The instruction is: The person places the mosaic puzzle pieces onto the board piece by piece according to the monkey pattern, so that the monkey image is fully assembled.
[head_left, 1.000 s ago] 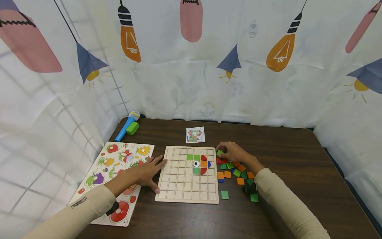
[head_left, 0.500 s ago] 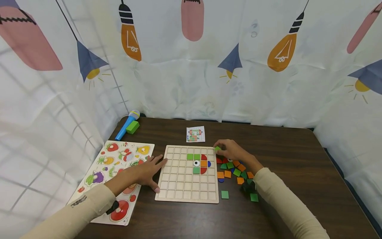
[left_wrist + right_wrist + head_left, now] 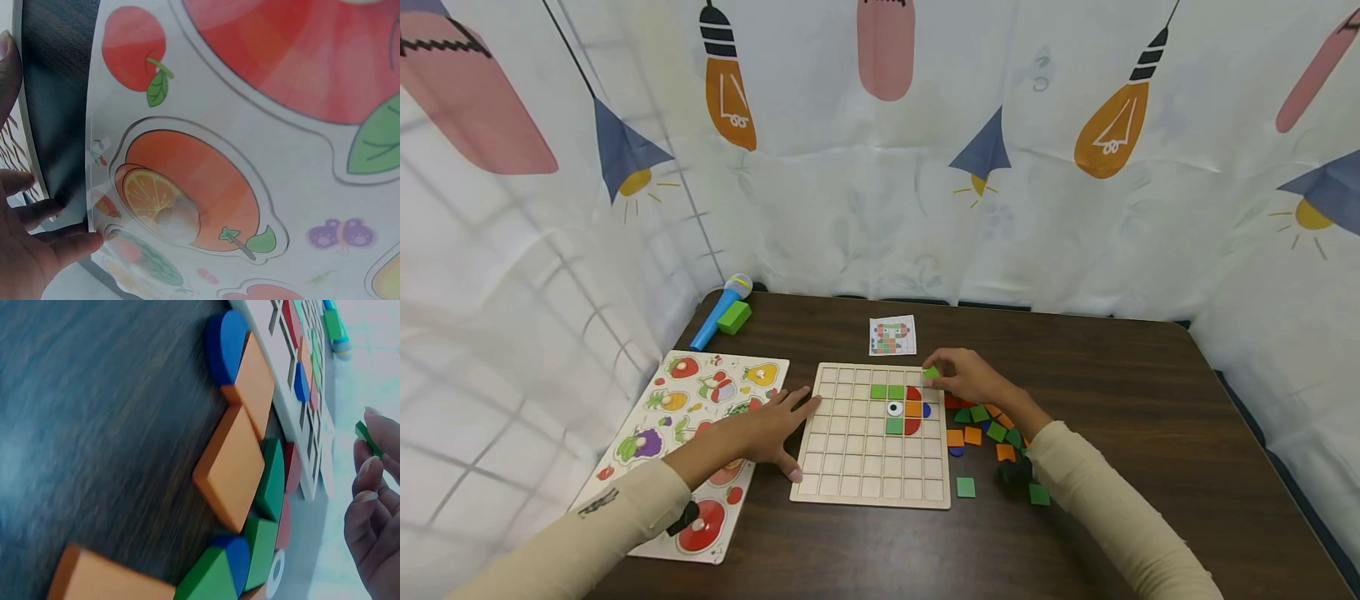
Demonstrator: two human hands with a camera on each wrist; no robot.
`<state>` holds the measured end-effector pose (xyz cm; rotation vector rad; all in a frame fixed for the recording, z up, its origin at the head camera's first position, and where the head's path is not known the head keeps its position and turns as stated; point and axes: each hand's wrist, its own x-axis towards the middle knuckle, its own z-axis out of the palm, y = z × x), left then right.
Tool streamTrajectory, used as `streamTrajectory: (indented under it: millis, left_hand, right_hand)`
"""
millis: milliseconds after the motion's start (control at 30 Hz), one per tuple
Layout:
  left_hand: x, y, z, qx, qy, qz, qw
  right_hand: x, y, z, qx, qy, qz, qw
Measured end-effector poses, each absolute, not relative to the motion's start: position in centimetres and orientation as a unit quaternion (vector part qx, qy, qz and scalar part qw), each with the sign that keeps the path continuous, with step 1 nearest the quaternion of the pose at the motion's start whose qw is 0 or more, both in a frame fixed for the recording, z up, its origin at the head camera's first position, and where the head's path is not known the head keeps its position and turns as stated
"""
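A wooden grid board (image 3: 848, 462) lies on the table, with green, red, orange and blue pieces and one eye piece set in its upper right area. With fingers spread, my left hand (image 3: 775, 429) rests at the board's left edge, thumb and fingertips touching it. My right hand (image 3: 970, 377) pinches a small green tile (image 3: 931, 372) between thumb and finger, above the board's upper right corner. The right wrist view also shows this green tile (image 3: 369, 439) held clear of the surface. Loose coloured pieces (image 3: 996, 432) lie right of the board, partly hidden by the right arm.
Behind the board lies a small pattern card (image 3: 892, 335). A fruit puzzle board (image 3: 700, 533) sits under the left forearm. At the back left are a blue toy microphone (image 3: 718, 318) and a green block (image 3: 734, 317). A patterned curtain (image 3: 865, 217) hangs behind the table.
My right hand has moved left with the green tile, from the loose pieces to over the board's upper right corner. The left hand stays in place.
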<state>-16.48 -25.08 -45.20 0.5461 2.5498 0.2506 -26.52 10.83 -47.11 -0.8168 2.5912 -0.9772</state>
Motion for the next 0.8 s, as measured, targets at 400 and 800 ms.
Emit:
streamTrajectory:
  millis: [400,800]
  left_hand:
    - [-16.5,-25.1,-45.3,0.197,0.942,0.083,0.259]
    - [-16.4,-25.1,-45.3,0.203,0.942,0.084,0.253]
  right_hand:
    - [-26.3,8.6,-47.1,-0.292,0.88,-0.352,0.125]
    - [-26.0,5.5,-47.0,-0.291,0.868,-0.365,0.17]
